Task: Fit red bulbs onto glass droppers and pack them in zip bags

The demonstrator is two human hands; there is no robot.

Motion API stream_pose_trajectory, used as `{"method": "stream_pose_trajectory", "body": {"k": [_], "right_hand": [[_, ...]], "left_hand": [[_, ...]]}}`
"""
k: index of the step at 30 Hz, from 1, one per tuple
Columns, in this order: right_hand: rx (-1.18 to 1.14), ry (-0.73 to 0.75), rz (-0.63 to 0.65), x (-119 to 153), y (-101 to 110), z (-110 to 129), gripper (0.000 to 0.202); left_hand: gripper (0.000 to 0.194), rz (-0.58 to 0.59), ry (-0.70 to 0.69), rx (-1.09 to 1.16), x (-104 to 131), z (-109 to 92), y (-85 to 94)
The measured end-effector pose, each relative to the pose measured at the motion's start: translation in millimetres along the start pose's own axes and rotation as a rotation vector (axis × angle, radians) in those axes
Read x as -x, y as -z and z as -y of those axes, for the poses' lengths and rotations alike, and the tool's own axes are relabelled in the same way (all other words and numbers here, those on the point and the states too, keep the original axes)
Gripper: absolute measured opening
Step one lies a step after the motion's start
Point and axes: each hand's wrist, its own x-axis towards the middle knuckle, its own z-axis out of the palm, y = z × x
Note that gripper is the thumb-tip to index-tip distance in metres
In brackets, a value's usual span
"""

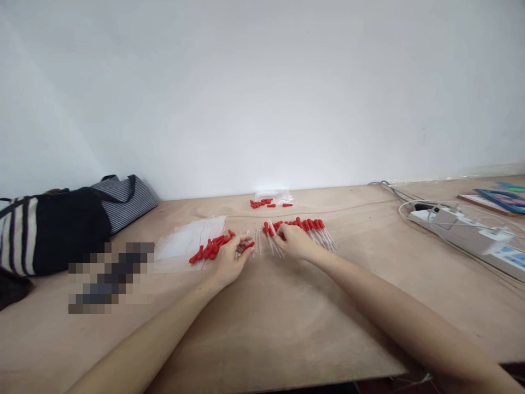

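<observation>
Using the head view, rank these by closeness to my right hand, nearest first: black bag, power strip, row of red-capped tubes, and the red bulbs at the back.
1. Red-capped tubes: beside your right hand, mostly to its right.
2. Red bulbs: beyond it, slightly left.
3. Power strip: well off to the right.
4. Black bag: far left.

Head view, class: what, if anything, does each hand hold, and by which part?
The left hand holds a red bulb; which end is gripped is unclear. Whether the right hand, at the droppers, holds one cannot be told.

Bare forearms (164, 336), bare hands (228, 261), slender fingers (243, 239)
</observation>
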Motion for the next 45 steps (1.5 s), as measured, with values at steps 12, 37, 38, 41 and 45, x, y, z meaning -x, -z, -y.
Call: {"method": "stream_pose_trajectory", "body": {"k": [12,37,38,41,45], "right_hand": [[-0.041,0.595,-0.268,57.1,-24.0,-55.7,0.027],[0.071,0.613,-0.324,59.1,-28.3,-50.8,0.021],[0.078,0.621,-0.317,58.5,-27.6,-50.8,0.021],[0.092,0.648,-0.279,57.1,-25.1,-51.0,0.022],[0.036,0.635,-0.212,56.7,-23.7,-49.8,0.020]], "left_hand": [[0.015,0.205,-0.173,0.132,18.4,-21.3,-20.7],[0.016,0.249,-0.287,-0.095,24.5,-25.8,-22.0],[0.016,0.247,-0.297,-0.101,24.7,-25.9,-22.0],[0.016,0.249,-0.332,-0.119,25.5,-27.2,-21.8],[0.016,0.259,-0.360,-0.132,26.4,-28.3,-22.1]]}}
